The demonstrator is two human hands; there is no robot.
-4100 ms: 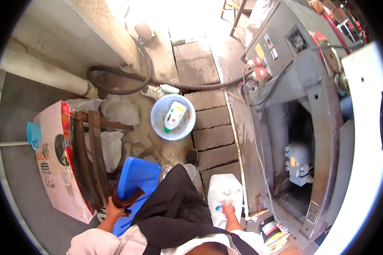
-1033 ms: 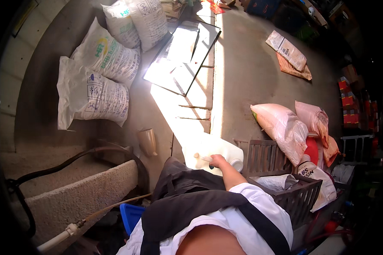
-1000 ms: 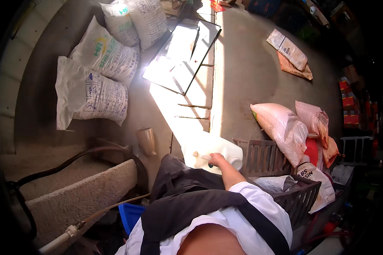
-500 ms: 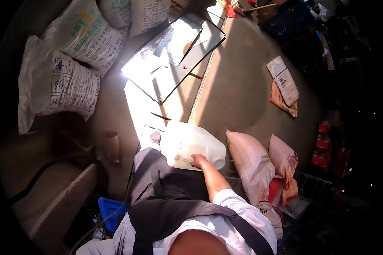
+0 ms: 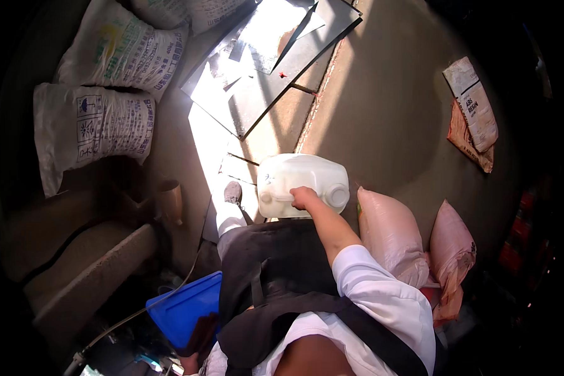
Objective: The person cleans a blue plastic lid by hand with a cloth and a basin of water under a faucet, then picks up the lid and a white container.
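Note:
My right hand (image 5: pixel 302 197) is closed round the handle of a large translucent white plastic jerrycan (image 5: pixel 282 172). The jerrycan hangs or stands in front of my dark apron, its round cap (image 5: pixel 337 196) to the right of my fingers. At the lower left, a small part of my left hand (image 5: pixel 190 363) shows at the edge of a blue plastic bin (image 5: pixel 185 307). A dark reddish-brown shape (image 5: pixel 203 331) lies against that bin above the hand. The left fingers are hidden in shadow, so their grip cannot be seen.
Full white sacks (image 5: pixel 109 125) lie at the left. Flat sheets (image 5: pixel 269 94) lie ahead in sunlight. Pink sacks (image 5: pixel 391 232) stand to my right, with folded bags (image 5: pixel 473 113) farther off. A concrete ledge (image 5: pixel 94 272), a brown cylinder (image 5: pixel 170 202) and a hose (image 5: pixel 131 316) are at left.
The jerrycan has swung more upright and shifted slightly right and away from me, still in my right hand. My view has turned, and more of the blue bin and my left hand now show.

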